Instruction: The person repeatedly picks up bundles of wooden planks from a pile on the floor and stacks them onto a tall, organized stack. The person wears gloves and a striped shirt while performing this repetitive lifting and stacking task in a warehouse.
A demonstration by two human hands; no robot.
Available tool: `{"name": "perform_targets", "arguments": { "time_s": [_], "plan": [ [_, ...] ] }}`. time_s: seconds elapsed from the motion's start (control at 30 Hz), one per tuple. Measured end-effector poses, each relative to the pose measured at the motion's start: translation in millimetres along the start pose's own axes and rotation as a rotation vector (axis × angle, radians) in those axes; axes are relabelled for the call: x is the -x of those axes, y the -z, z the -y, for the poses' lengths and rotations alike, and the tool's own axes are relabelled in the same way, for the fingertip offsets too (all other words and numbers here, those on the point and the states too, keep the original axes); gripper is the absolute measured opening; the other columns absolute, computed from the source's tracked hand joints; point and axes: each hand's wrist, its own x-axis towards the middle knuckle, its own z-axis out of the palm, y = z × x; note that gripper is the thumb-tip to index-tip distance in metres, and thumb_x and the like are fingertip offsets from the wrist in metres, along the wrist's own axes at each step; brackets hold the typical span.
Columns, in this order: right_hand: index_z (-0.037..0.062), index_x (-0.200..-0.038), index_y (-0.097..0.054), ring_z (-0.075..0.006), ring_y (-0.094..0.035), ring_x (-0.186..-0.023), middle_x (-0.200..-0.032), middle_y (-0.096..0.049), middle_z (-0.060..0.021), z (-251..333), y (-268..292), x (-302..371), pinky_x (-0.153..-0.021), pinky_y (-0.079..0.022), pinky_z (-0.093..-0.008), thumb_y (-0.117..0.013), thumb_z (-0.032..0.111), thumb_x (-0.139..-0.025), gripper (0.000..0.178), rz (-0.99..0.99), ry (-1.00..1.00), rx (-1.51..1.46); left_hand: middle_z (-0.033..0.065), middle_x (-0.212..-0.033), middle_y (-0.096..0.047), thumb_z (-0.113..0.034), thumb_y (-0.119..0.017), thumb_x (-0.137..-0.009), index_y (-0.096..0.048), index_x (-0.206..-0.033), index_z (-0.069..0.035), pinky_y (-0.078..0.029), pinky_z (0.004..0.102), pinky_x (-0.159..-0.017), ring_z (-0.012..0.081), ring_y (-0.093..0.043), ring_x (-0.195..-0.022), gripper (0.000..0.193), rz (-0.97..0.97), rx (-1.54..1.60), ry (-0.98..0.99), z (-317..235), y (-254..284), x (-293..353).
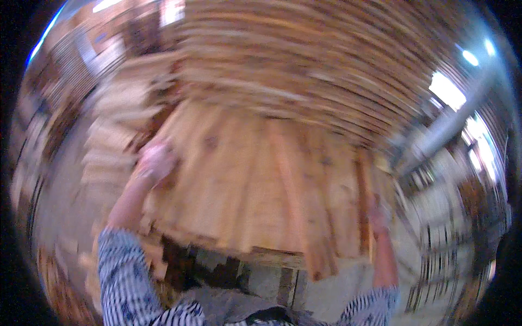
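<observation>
In front of me lies a layer of wooden boards [239, 185], side by side with their near ends uneven. One narrower board [291, 190] rests on top, and its near end sticks out past the others. My left hand [157, 160] is at the left edge of the layer, against the outermost board. At the opposite edge, my right hand [379, 214] is beside a reddish board [363, 201] that seems to stand on edge. Motion blur smears the fingers of both hands, so their grip is unclear.
A tall stack of boards [293, 65] rises just beyond the layer. More stacked timber [117, 127] stands to the left. At the right are a thick grey pipe or post [440, 138] and dark metal racks [440, 233]. Bright windows [448, 89] show behind.
</observation>
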Motion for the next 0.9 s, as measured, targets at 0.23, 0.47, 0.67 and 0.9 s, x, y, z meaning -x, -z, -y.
{"name": "perform_targets", "arguments": {
  "time_s": [0.23, 0.47, 0.67, 0.9],
  "plan": [
    [0.0048, -0.148, -0.048, -0.0402, -0.052, -0.130, -0.147, -0.049, -0.0227, 39.7, -4.3, 7.3, -0.110, -0.044, -0.0460, -0.050, 0.032, -0.105, 0.051, 0.184, 0.279, 0.469, 0.0132, -0.128, -0.063, -0.046, -0.054, -0.093, -0.064, -0.121, -0.010, -0.042, 0.0512, -0.100, 0.0305, -0.052, -0.130, 0.047, -0.021, -0.185, 0.165, 18.7, -1.2, 31.3],
    [0.0040, -0.132, -0.057, -0.0356, -0.056, -0.122, -0.137, -0.054, -0.0187, 211.7, 43.5, 55.0, -0.104, -0.047, -0.0438, -0.056, 0.022, -0.099, 0.037, -0.067, 0.672, -0.094, 0.0207, -0.143, -0.054, -0.043, -0.063, -0.087, -0.063, -0.124, -0.006, -0.030, 0.0579, -0.115, 0.0362, -0.044, -0.140, 0.053, -0.168, -0.119, 0.279, 16.4, -38.3, 34.7],
    [0.0058, -0.106, -0.070, -0.0304, -0.067, -0.102, -0.110, -0.070, -0.0138, 427.1, 46.9, 247.3, -0.090, -0.053, -0.0426, -0.063, 0.012, -0.089, 0.019, 0.569, 1.384, -0.677, 0.0200, -0.150, -0.047, -0.047, -0.068, -0.085, -0.054, -0.140, -0.007, -0.027, 0.0586, -0.121, 0.0398, -0.042, -0.141, 0.069, -0.198, 0.266, -0.131, -29.9, 15.2, 242.5],
    [0.0021, -0.121, -0.068, -0.0173, -0.066, -0.104, -0.113, -0.071, -0.0091, 430.5, -152.5, 320.1, -0.093, -0.051, -0.0320, -0.056, 0.039, -0.103, 0.043, 1.405, 0.641, -0.226, 0.0206, -0.146, -0.054, -0.036, -0.065, -0.096, -0.048, -0.147, -0.003, -0.037, 0.0411, -0.117, 0.0353, -0.050, -0.137, 0.063, -0.039, 1.136, 1.078, 57.9, -75.7, 439.1]
  ]
}}
